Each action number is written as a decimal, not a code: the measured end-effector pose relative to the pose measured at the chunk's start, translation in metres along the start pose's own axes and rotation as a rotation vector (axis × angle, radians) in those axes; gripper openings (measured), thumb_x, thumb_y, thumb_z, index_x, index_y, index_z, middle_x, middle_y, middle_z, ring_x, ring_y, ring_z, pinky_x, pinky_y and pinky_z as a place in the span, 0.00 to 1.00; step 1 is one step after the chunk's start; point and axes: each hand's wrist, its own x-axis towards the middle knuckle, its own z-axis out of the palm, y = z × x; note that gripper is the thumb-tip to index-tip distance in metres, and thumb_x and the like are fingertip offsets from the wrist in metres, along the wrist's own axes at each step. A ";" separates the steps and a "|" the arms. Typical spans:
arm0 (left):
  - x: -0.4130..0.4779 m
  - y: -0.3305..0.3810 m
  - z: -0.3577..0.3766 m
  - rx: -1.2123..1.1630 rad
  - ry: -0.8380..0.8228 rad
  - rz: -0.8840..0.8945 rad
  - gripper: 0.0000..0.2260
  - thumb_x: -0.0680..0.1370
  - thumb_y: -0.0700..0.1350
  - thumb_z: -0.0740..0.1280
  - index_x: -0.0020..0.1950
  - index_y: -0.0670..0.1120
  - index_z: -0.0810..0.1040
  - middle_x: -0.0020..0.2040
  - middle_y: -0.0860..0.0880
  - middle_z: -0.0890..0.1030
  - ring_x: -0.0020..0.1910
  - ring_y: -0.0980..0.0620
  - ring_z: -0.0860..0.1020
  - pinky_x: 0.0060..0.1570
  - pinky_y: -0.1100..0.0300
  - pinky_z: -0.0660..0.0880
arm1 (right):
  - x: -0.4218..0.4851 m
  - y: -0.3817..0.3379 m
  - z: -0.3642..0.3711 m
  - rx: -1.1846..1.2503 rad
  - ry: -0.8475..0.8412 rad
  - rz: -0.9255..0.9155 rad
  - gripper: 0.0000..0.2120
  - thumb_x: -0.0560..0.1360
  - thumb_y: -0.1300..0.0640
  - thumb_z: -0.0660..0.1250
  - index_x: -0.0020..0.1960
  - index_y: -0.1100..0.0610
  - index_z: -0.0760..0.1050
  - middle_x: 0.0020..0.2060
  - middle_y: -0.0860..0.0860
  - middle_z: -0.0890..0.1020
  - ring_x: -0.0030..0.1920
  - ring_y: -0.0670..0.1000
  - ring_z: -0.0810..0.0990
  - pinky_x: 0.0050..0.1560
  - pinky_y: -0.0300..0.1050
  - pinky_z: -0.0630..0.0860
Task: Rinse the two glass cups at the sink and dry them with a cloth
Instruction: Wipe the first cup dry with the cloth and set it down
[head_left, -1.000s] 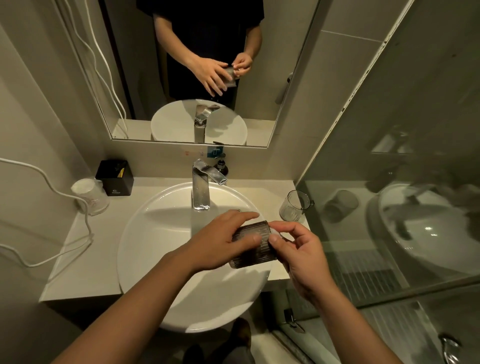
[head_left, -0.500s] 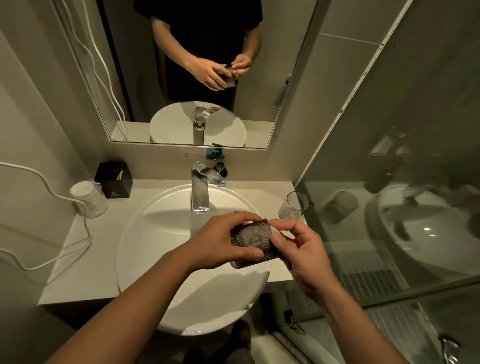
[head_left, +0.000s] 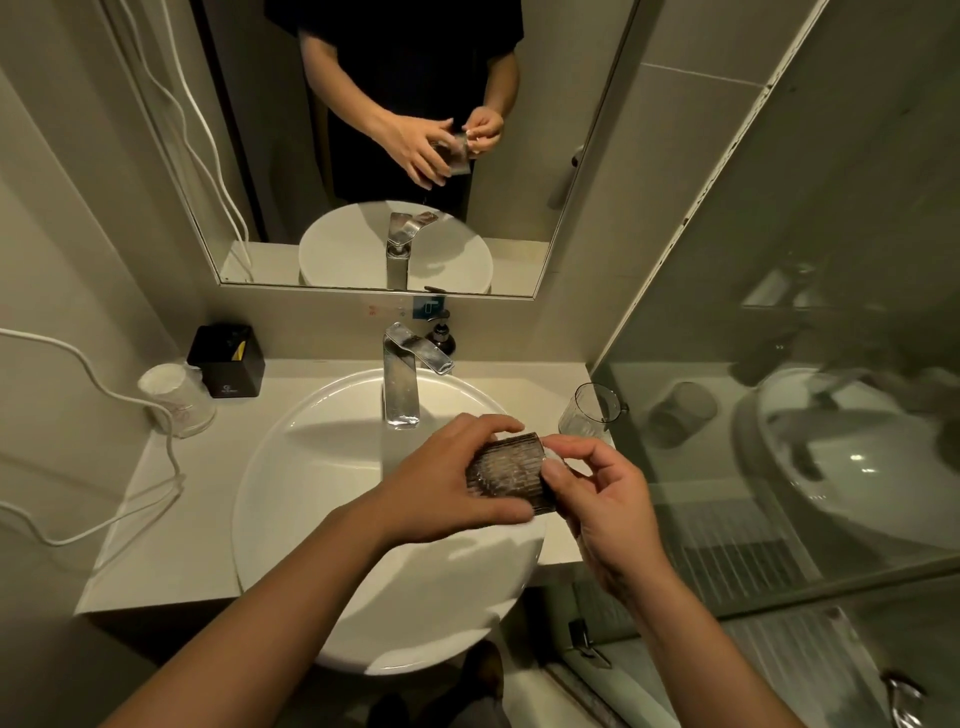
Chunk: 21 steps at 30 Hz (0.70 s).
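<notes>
The ribbed glass cup (head_left: 506, 467) lies on its side over the right of the white basin (head_left: 311, 493). The left hand (head_left: 441, 478) is wrapped round its body and the right hand (head_left: 597, 499) pinches its right end. The plain glass cup (head_left: 587, 413) stands on the counter, far right. No water shows at the faucet (head_left: 402, 379), and I see no cloth. Best to hold it low over the basin and turn it slowly, since wet glass likely slips.

Curled left hand (head_left: 447, 483), pinching right hand (head_left: 608, 501)
</notes>
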 end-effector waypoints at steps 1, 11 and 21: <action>-0.001 0.001 0.002 0.032 0.027 0.048 0.34 0.68 0.67 0.76 0.71 0.64 0.68 0.64 0.60 0.72 0.63 0.62 0.72 0.63 0.61 0.74 | 0.001 0.001 0.000 -0.010 0.011 0.001 0.08 0.75 0.66 0.71 0.48 0.55 0.84 0.53 0.57 0.86 0.46 0.55 0.87 0.48 0.49 0.83; 0.003 -0.005 -0.005 -0.216 0.014 -0.027 0.25 0.70 0.57 0.81 0.65 0.59 0.78 0.59 0.55 0.82 0.57 0.59 0.80 0.59 0.57 0.80 | 0.002 0.001 0.000 -0.042 -0.031 -0.036 0.06 0.74 0.62 0.72 0.46 0.52 0.84 0.53 0.55 0.85 0.55 0.57 0.84 0.53 0.51 0.81; 0.004 -0.011 -0.016 -0.560 -0.179 -0.267 0.16 0.74 0.59 0.74 0.60 0.55 0.83 0.49 0.47 0.84 0.49 0.48 0.83 0.45 0.52 0.80 | -0.001 0.003 0.001 -0.063 -0.122 -0.046 0.05 0.70 0.58 0.76 0.46 0.51 0.84 0.51 0.51 0.84 0.55 0.57 0.83 0.56 0.55 0.80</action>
